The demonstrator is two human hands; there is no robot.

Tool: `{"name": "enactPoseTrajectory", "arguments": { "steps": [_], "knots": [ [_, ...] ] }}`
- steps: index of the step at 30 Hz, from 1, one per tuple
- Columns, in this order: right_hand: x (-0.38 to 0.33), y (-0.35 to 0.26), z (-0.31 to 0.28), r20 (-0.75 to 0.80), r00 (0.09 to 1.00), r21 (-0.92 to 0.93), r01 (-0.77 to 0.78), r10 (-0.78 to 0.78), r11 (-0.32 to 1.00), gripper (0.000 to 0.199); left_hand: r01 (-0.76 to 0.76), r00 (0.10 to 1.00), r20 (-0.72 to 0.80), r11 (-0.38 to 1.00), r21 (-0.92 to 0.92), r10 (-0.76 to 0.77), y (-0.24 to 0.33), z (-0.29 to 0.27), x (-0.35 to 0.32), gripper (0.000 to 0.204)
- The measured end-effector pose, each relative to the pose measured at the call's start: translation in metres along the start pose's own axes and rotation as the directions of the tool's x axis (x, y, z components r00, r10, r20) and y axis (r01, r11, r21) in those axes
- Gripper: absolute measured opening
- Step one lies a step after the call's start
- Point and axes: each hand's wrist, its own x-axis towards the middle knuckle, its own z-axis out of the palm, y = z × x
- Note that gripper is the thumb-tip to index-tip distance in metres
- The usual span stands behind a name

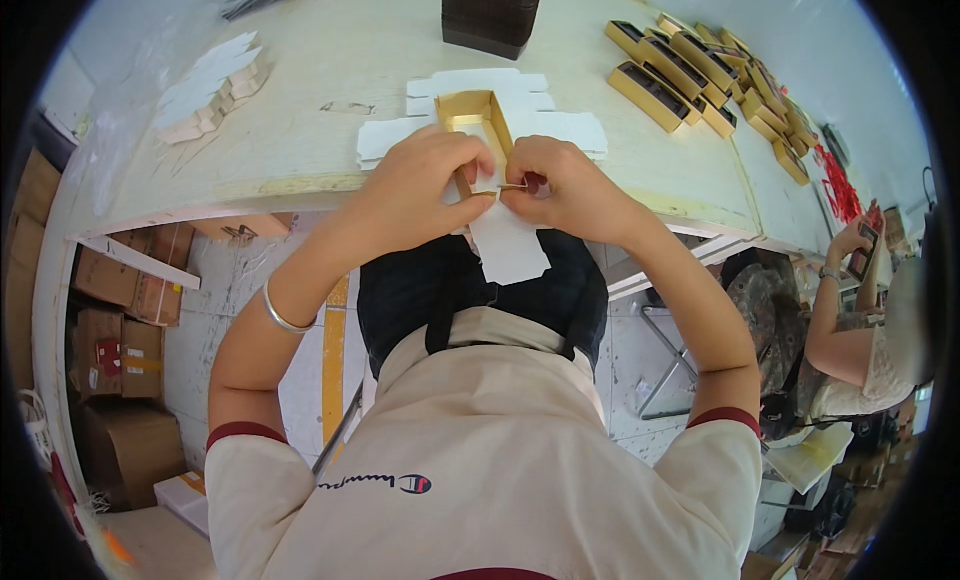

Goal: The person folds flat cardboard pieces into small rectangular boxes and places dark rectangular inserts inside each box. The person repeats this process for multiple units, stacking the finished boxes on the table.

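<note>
Pinching at the near end of a gold tray (478, 120), both hands are working at the table's front edge. Left hand (425, 180) is curling tight, fingertips closed on the tray's near wall and the white card flap beneath it. Right hand (560, 185) is likewise closed, thumb and forefinger nipping a thin gold edge just beside the left thumb. The tray is sitting on a flat white die-cut card sheet (545, 130), whose near flap is hanging off the pale wooden table (330, 90). A silver bangle (280, 315) is circling the left wrist. Finished gold boxes (700, 75) are lying in a row at far right; folded white cards (210, 90) are stacking at far left. Another person's arm (835, 310) is showing at right.
</note>
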Motion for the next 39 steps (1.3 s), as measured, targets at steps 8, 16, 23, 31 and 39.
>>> {"name": "enactPoseTrajectory", "arguments": {
  "steps": [8,16,23,31,39],
  "knots": [
    [0.0,-0.026,0.001,-0.036,0.945,0.235,-0.307,0.324,0.922,0.012,-0.058,0.998,0.019,0.991,0.124,0.056,0.0,0.003,0.004,0.011],
    [-0.033,-0.025,-0.006,-0.081,0.989,-0.267,0.095,-0.121,0.959,0.054,0.015,0.999,0.051,0.999,-0.041,-0.013,-0.004,0.005,0.005,0.011],
    [-0.031,-0.011,0.021,-0.164,0.911,-0.447,0.272,-0.377,0.852,0.047,0.057,0.98,0.193,0.998,-0.027,-0.051,-0.006,-0.001,0.014,0.014],
    [-0.01,-0.007,0.026,-0.256,0.932,0.602,-0.053,0.256,0.797,0.044,0.332,0.937,0.276,0.798,-0.502,-0.216,-0.012,-0.013,0.012,0.029],
    [-0.015,-0.017,0.033,-0.408,0.888,-0.4,0.034,-0.212,0.916,0.021,0.08,0.993,-0.055,0.945,-0.318,-0.102,-0.007,0.004,0.001,0.021]
  ]
}}
